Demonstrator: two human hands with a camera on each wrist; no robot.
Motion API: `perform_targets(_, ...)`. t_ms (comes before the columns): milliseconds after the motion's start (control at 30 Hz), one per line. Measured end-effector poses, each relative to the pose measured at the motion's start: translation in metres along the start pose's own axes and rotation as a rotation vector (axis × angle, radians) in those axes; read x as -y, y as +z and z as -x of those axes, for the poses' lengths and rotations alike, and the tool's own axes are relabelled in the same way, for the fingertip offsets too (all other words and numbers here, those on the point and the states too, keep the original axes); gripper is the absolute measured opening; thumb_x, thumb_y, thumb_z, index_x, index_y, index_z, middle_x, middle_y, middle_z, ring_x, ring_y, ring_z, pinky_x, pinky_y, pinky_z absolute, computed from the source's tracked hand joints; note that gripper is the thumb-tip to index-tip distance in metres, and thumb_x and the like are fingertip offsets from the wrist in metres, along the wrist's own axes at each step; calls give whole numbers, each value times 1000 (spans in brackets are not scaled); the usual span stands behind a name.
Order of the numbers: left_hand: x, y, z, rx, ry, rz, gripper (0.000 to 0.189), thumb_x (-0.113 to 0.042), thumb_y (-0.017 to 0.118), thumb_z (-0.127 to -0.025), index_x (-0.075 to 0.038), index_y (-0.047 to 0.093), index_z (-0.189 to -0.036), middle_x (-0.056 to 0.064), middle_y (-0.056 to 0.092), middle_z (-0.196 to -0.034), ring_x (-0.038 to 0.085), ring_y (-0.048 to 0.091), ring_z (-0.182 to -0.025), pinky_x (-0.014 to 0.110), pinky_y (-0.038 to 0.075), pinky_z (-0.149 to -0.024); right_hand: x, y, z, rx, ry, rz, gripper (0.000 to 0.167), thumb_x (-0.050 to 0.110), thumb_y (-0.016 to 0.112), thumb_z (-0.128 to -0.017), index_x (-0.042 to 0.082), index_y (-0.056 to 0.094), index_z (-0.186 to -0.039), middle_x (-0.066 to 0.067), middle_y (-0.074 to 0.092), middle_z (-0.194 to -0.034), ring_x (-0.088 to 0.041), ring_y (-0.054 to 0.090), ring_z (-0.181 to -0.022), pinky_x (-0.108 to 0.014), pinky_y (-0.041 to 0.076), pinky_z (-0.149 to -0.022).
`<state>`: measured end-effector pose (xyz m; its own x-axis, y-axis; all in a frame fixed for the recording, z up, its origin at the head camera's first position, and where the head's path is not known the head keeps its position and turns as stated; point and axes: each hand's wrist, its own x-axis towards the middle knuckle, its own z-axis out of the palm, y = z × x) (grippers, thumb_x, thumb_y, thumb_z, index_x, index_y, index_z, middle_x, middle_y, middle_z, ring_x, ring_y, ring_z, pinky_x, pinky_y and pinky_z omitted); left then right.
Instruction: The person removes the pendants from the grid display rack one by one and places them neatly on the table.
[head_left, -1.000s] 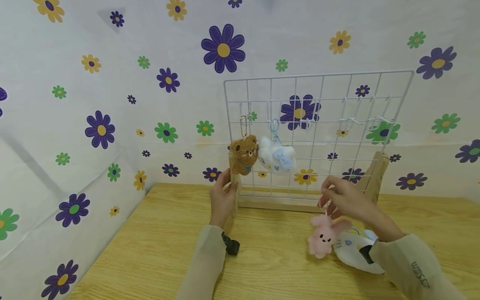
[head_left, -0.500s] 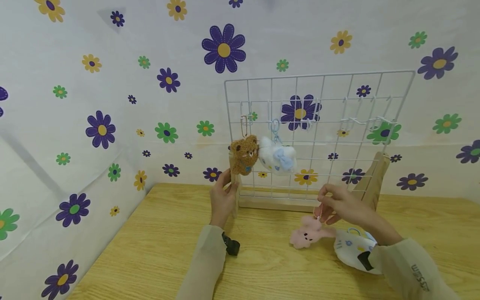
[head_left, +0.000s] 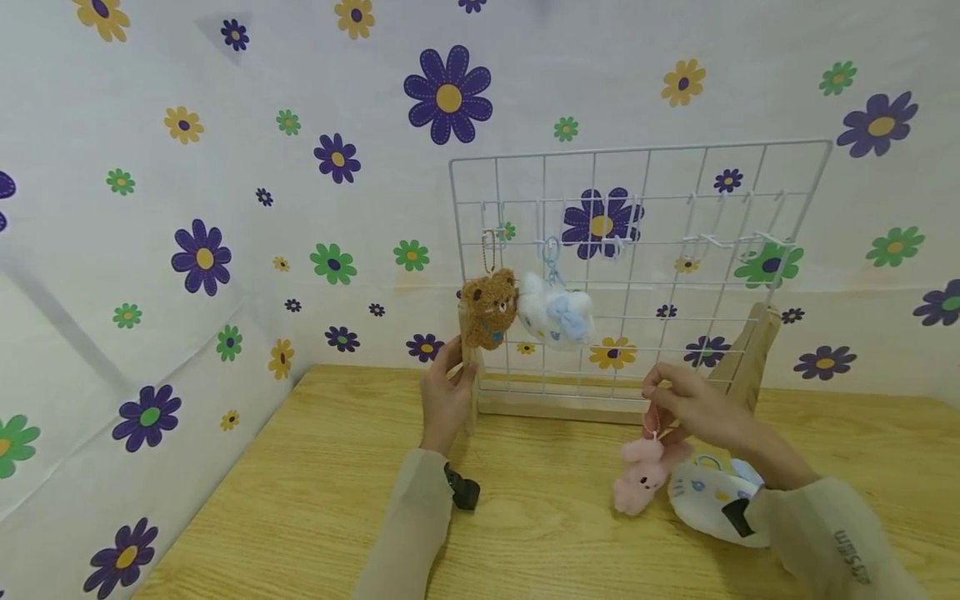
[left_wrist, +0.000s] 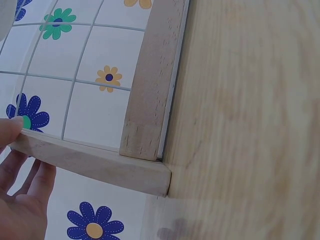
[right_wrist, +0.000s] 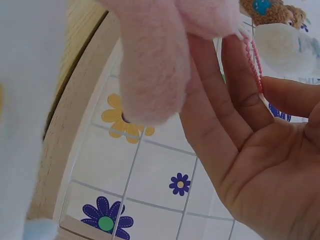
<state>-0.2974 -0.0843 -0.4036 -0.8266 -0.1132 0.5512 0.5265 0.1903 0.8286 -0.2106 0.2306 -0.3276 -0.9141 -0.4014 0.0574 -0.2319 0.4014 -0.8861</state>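
My right hand (head_left: 701, 408) pinches the pink bead chain (right_wrist: 254, 60) of a pink plush rabbit keychain (head_left: 639, 481). The rabbit dangles just above the table, turned partly sideways. Close up in the right wrist view, one long pink ear (right_wrist: 155, 75) hangs beside the fingers. My left hand (head_left: 446, 404) grips the wooden side post (left_wrist: 90, 160) of a white wire grid rack (head_left: 525, 285), thumb on one face and fingers on the other. From the rack's left hooks hang a brown plush bear (head_left: 489, 310) and a white plush with a blue bow (head_left: 557, 312).
A flat white cat-face pouch (head_left: 708, 508) with a blue loop lies on the wooden table (head_left: 540, 542), partly under my right wrist. White hooks (head_left: 701, 239) stick out from the rack's middle and right, with nothing on them. Behind stands a flower-print backdrop (head_left: 375, 233).
The rabbit swung left half a second ago and has since swung back right. My right hand dipped, then rose slightly and shifted right. My left hand keeps its grip on the post.
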Motion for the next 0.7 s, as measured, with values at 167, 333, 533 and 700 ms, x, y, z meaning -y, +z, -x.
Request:
perform_targets(167,0,0,-1,-3,10,-1,42,11,64,-95,3,59,-136,23,66,-119,35,65,-112,39,57,-93,0,-1,0,2,2,41,13,0,37,-108,-7,47,-104,-9,62,-73,-23,64,-64,-34,60,-56)
perform_targets(333,0,0,-1,0,-3,-10,43,10,64,-95,2,59,-137,22,66,-120,34,65,-112,37,57,-93,-5,7,-4,26,-24,142,13,-1,39,-107,-6,50,-101,-6,64,-71,-21,62,-61,-32,59,-54)
perform_targets(533,1,0,-1,2,0,-5,42,10,64,-95,3,59,-136,22,66,-119,34,65,-111,38,57,-93,-8,17,-10,72,-44,140,11,-4,40,-102,-5,50,-97,-6,63,-73,-19,59,-64,-31,57,-53)
perform_targets(700,1,0,-1,-2,0,5,42,10,64,-95,2,59,-136,22,66,-120,34,65,-112,38,56,-93,-11,23,-14,95,-66,142,13,-5,39,-103,-5,50,-96,-9,66,-74,-21,62,-64,-33,56,-52)
